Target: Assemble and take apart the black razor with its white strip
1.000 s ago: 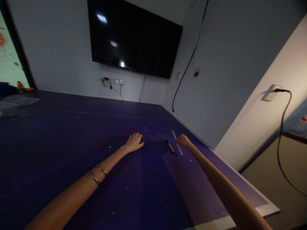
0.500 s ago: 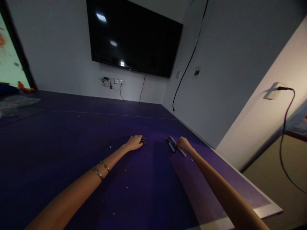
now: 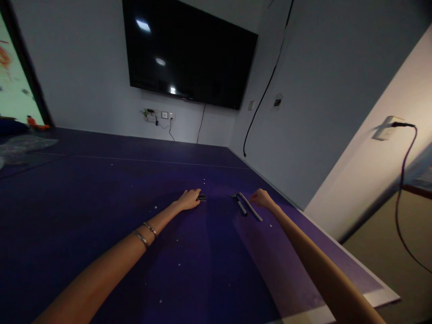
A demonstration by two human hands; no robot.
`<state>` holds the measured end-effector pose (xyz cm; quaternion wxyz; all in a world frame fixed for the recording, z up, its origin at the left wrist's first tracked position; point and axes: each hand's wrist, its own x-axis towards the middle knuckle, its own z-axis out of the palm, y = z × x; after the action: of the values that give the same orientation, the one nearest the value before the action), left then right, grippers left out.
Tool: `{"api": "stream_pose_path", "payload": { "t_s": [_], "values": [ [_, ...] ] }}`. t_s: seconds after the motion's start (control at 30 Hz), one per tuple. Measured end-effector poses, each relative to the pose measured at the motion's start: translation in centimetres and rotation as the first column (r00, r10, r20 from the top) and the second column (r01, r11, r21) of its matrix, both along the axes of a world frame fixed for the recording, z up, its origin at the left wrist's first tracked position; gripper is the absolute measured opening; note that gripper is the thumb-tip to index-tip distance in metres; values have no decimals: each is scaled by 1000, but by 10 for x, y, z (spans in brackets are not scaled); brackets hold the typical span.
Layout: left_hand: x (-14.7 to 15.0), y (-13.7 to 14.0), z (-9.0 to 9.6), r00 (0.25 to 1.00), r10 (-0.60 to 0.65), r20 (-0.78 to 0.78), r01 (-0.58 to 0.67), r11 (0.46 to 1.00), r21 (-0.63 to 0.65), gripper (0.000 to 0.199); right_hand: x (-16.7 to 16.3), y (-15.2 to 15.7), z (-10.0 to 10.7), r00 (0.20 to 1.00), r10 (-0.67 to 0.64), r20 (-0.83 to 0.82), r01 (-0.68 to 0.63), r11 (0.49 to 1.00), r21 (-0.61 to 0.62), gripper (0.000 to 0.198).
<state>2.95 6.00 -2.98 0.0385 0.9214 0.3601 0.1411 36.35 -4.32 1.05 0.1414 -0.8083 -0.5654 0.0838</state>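
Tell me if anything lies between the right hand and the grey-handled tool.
Yes: the pale rod lies slantwise between the right hand and the grey-handled tool, alongside the tool's handle. Nothing else visible is in the way. Whether the fingertips touch the rod is hard to tell.

Purple surface [image 3: 101,198] bears pale stick [image 3: 250,207], grey-black tool [image 3: 242,207], white specks [image 3: 179,264], seemingly clear plastic [image 3: 27,145].

Rod [image 3: 251,208] on tabletop [image 3: 101,202], right of razor-shaped tool [image 3: 242,206]; screen [image 3: 189,49] on wall [image 3: 77,67] behind.
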Motion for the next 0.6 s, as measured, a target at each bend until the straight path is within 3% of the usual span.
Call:
{"api": "stream_pose_path", "payload": {
  "t_s": [0.1,0.2,0.37,0.47,0.6],
  "values": [
    [0,2,1,998,-13,56,14,1000,-8,43,-5,0,13,998,63,11,-63,998,30,16],
    [2,-2,4,987,-45,156,51,998,-34,48,-23,1,25,975,219,32,-220,974,59,22],
    [11,-28,17,952,-165,258,181,982,-43,55,-75,-5,37,852,522,-36,-519,852,68,51],
    [16,-48,25,942,-192,274,211,977,-39,58,-101,-10,40,783,622,-15,-620,783,48,69],
    [19,-66,31,936,-211,283,230,973,-35,59,-117,-13,36,723,688,69,-690,724,14,62]
  ]
}}
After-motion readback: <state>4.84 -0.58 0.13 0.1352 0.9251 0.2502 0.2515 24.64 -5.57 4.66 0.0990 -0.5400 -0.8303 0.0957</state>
